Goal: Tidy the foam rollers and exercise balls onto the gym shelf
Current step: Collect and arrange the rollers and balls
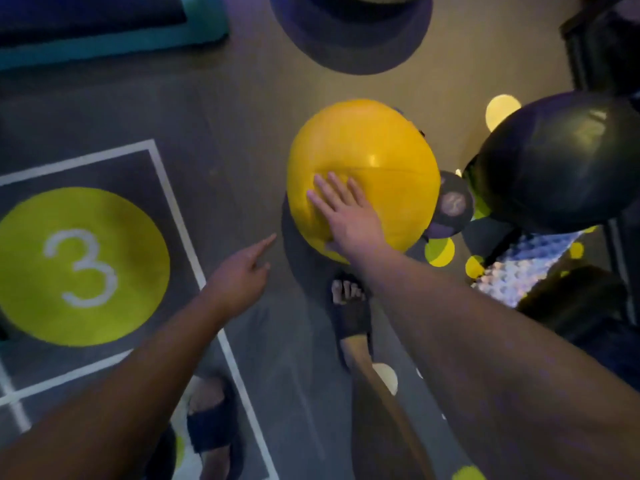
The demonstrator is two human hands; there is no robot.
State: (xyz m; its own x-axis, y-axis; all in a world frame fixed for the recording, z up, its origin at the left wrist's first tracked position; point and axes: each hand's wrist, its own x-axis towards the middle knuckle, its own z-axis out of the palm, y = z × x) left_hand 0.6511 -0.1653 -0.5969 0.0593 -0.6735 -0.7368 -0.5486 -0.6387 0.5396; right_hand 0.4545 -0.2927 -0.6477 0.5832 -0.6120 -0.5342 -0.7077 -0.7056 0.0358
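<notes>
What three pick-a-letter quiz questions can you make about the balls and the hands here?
1. Where is the black ball?
A) left of the yellow ball
B) right of it
C) on top of it

2. What colour is the ball under the right hand?
A) red
B) yellow
C) white

3. How are that hand's fingers?
A) straight, pressed on the ball
B) curled in a fist
C) pinching a rope

Answers:
1 B, it sits at the yellow ball's right side.
2 B, the palm lies on yellow.
3 A, the fingers lie flat on it.
</notes>
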